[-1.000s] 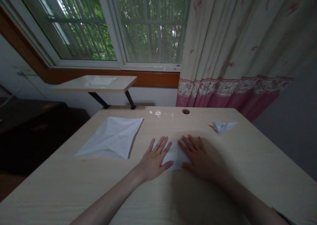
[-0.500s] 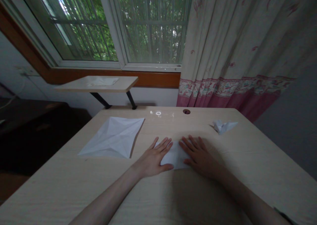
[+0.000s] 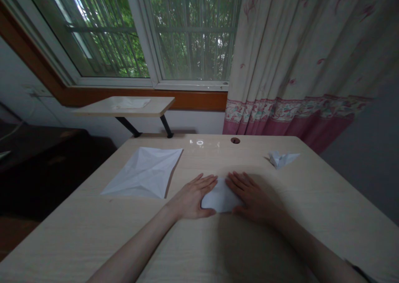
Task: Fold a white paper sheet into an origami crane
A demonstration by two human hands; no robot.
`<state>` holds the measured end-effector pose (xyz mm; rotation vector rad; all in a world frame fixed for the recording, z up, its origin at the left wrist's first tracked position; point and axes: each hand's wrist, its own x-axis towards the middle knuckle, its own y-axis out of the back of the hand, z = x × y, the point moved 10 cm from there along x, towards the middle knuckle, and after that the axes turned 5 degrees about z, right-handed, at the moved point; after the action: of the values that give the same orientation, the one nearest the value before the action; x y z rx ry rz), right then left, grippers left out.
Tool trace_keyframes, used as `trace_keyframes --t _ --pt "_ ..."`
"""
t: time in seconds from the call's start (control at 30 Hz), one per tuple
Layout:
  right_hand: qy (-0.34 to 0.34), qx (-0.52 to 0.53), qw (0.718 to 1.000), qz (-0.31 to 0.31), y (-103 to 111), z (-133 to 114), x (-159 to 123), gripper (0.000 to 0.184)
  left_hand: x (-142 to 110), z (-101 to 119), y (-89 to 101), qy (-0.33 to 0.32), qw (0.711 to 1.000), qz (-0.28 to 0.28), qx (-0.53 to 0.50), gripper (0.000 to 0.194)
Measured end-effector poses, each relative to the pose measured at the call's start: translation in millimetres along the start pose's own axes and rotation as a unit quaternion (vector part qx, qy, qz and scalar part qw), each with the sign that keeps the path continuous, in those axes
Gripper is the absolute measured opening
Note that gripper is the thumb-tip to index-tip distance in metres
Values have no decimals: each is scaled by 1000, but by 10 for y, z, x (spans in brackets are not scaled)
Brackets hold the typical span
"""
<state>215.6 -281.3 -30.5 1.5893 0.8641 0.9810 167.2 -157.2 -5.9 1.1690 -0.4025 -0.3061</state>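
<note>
A small white sheet of paper lies flat on the desk in front of me. My left hand rests over its left side, fingers stretched out and thumb apart. Over the right side lies my right hand, also flat with its fingers extended. Both palms face down, and they cover the paper's side edges. To the left is a larger creased white sheet, spread out. A folded white paper piece with pointed ends sits toward the right edge.
At the back left a raised shelf on black legs holds more white paper. A round cable hole is near the desk's back edge. Behind are a window and a floral curtain.
The fingers of both hands have drawn closer together. Each hand has shifted slightly on the small paper. The other papers stay in place.
</note>
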Motion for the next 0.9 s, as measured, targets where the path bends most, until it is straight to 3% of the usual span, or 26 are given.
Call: trace_keyframes --t 0.23,0.9 --pt "-9 18 1000 -19 -61 -10 0 98 3 56 33 3 1000 6 1 83" --pt "-5 30 999 -12 -13 -40 4 90 -29 1 61 -7 999 7 -37 55"
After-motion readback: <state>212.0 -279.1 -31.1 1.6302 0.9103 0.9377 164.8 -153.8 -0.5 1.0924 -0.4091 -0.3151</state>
